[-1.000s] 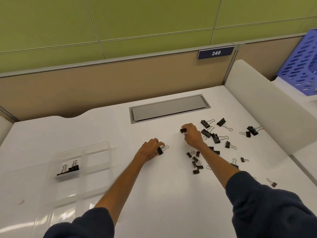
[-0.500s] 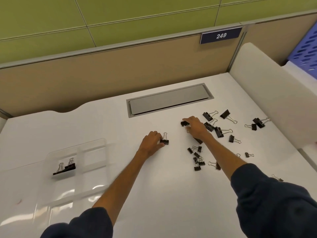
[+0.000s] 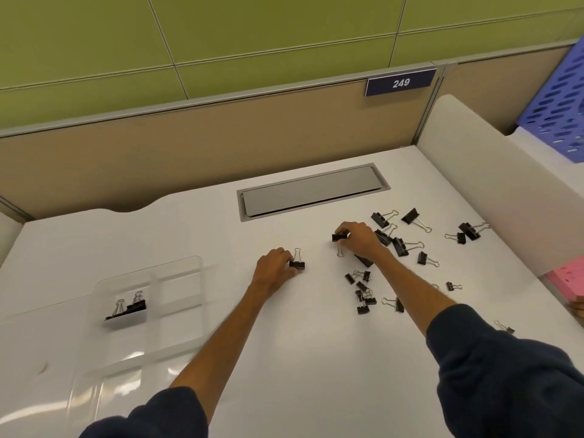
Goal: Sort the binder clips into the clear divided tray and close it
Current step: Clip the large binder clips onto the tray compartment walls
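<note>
Dark blue sleeves pushed back on both forearms, both arms stretched forward over the white desk (image 3: 284, 374). Left hand (image 3: 274, 269) lowered palm down near mid-desk, fingers pinched on a black binder clip (image 3: 297, 264), wire handles upright above the clip body. Right hand (image 3: 358, 240) set farther forward and to the right, knuckles up, fingertips closed on a second black clip (image 3: 339, 237), one wire loop hung below it onto the desk. Hands held well apart, each clamped on its own clip.

Clear divided tray (image 3: 177, 270) placed at the left of the desk, lid swung open toward the near edge. Two clips (image 3: 129, 306) lodged in the far left compartment; other compartments seen through glare, contents not determinable.

Loose clips scattered to the right: larger ones (image 3: 399, 246) just beyond the right hand, a small cluster (image 3: 361, 290) beside the right forearm, a pair (image 3: 467, 231) near the white side panel (image 3: 505, 191), one stray (image 3: 505, 327) near the right sleeve. Some clips partly hidden behind the right wrist and forearm.

Grey cable hatch (image 3: 311, 191) recessed in the desk behind the hands. Number plate 249 (image 3: 400, 82) mounted on the tan partition. Blue perforated basket (image 3: 562, 99) at far right, pink object (image 3: 568, 279) at the right edge.
</note>
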Demonstrator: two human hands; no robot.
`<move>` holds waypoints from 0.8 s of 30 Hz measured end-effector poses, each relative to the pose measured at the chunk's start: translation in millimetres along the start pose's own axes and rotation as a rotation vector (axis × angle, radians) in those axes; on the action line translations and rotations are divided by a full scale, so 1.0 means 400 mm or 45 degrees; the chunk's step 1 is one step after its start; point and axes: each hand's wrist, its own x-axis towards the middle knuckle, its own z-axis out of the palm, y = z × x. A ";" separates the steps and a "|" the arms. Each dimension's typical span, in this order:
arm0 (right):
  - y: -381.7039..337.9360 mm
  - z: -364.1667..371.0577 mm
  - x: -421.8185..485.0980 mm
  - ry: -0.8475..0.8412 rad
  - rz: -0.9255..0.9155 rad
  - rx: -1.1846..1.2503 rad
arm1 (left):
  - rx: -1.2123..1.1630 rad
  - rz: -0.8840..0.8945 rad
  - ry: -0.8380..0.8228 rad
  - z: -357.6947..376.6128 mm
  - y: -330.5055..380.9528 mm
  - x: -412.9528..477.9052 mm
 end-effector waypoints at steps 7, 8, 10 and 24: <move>-0.107 -0.020 -0.031 0.072 -0.103 -0.100 | 0.053 0.007 0.091 -0.079 -0.014 -0.042; -0.124 -0.021 -0.036 0.081 -0.116 -0.105 | 0.052 0.001 0.103 -0.091 -0.017 -0.050; -0.157 -0.020 -0.045 0.085 -0.120 -0.098 | 0.054 -0.010 0.121 -0.112 -0.026 -0.066; -0.307 0.019 -0.085 0.220 -0.108 0.180 | 0.095 -0.043 0.238 -0.220 -0.106 -0.155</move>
